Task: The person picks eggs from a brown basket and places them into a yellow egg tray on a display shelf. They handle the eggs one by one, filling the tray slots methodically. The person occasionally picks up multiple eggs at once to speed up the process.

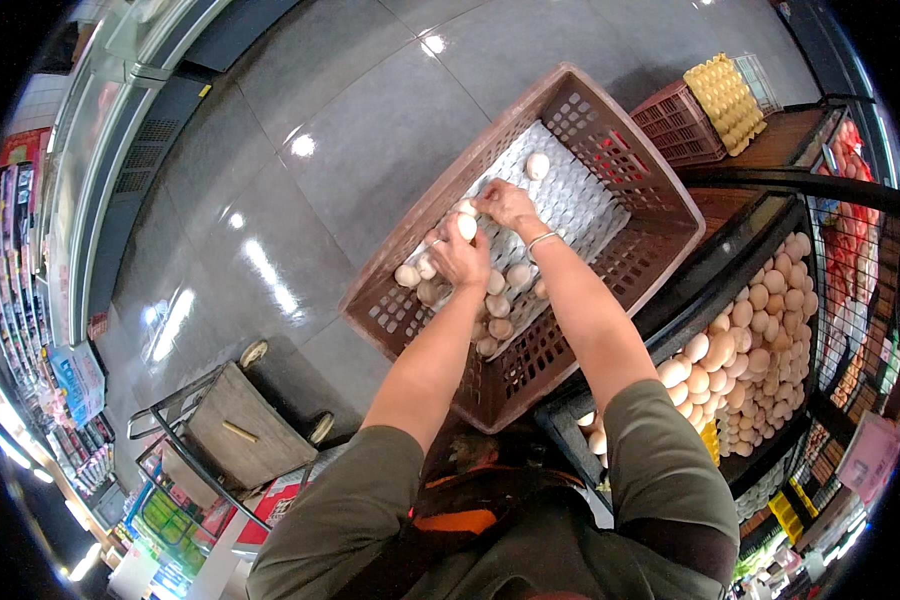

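A brown plastic crate [630, 142] with perforated walls stands in front of me. Inside it lies a grey egg tray [585, 191]. My left hand [461, 259] is over the crate's left part, holding a pale egg [466, 226] upright between thumb and fingers. Close beside it, my right hand [504, 202] has its bent fingertips at another egg [465, 207]; whether they grip it is unclear. One whitish egg [538, 166] sits alone towards the far end. Several more eggs [498, 305] rest at the near end, partly hidden by my left hand and forearm.
At the right, a black-edged display bin holds many brown eggs [757, 319]. Yellow egg trays [724, 101] lean on a smaller crate [679, 124] beyond. A wheeled cart [244, 427] is on the tiled floor [330, 195] at lower left. A display case [112, 165] lines the left.
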The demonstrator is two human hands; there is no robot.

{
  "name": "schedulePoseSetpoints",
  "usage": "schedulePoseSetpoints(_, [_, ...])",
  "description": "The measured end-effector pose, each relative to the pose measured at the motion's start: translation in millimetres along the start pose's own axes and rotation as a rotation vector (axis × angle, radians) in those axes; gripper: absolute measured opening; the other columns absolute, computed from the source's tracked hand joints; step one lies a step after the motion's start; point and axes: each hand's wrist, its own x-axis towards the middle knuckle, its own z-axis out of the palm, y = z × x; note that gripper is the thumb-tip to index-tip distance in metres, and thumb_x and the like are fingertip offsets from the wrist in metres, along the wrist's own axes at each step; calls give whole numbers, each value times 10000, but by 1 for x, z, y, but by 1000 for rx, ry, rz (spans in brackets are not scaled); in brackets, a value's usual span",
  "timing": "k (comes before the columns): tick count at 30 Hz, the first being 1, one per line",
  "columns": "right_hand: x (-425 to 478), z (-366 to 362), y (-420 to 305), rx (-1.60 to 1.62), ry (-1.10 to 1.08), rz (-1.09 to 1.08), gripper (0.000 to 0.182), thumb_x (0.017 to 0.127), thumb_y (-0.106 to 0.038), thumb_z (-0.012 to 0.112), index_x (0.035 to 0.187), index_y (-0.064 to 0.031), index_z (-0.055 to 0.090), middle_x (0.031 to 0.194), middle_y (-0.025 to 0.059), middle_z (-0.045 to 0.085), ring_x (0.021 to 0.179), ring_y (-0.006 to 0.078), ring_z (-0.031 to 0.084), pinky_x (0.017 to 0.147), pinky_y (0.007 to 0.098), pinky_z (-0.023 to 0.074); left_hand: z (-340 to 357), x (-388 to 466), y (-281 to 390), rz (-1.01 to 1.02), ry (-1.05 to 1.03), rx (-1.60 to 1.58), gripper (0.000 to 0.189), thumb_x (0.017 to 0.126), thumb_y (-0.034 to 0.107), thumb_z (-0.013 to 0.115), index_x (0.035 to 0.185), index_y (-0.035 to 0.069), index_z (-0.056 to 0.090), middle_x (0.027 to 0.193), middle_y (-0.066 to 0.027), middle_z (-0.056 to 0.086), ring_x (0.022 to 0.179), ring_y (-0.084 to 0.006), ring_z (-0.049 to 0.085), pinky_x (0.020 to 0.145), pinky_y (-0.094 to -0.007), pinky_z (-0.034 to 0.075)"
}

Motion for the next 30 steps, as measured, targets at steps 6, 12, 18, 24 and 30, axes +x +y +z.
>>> schedulePoseSetpoints(6, [2,14,-27,-257,-54,19,464,714,-383,784,1023,-53,678,889,62,717,705,148,676,662,288,552,10,-1,-16,40,52,-25,583,737,255,753,1259,201,500,1154,-202,438,1040,-373,517,860,-511,392])
schedulePoseSetpoints(12, [5,11,-23,-152,22,92,444,684,-334,804,991,-40,675,836,77,710,621,150,666,581,280,543,2,-5,-10,110,-45,17,591,745,211,745,1276,204,485,1246,-206,420,1101,-382,509,866,-517,395])
schedulePoseSetpoints(18, [-21,-39,-10,-11,189,188,473,682,-320,821,1001,-15,649,769,63,687,558,118,631,502,256,502,13,-4,2,274,-125,219,525,759,146,689,1243,209,494,1289,-202,401,1036,-399,535,843,-501,429])
schedulePoseSetpoints(24, [-104,-86,-59,89,160,196,487,673,-337,806,1032,-42,659,831,83,711,624,135,662,549,275,512,28,3,7,294,-237,377,420,830,146,593,1235,190,492,1422,-253,300,1029,-377,537,822,-464,508])
schedulePoseSetpoints(30, [-226,-140,-67,875,-12,42,275,814,-200,755,1022,-81,620,831,15,680,559,50,587,436,186,419,31,17,17,445,-456,385,557,836,267,574,1343,89,426,1398,-278,357,1222,-397,444,1020,-492,391])
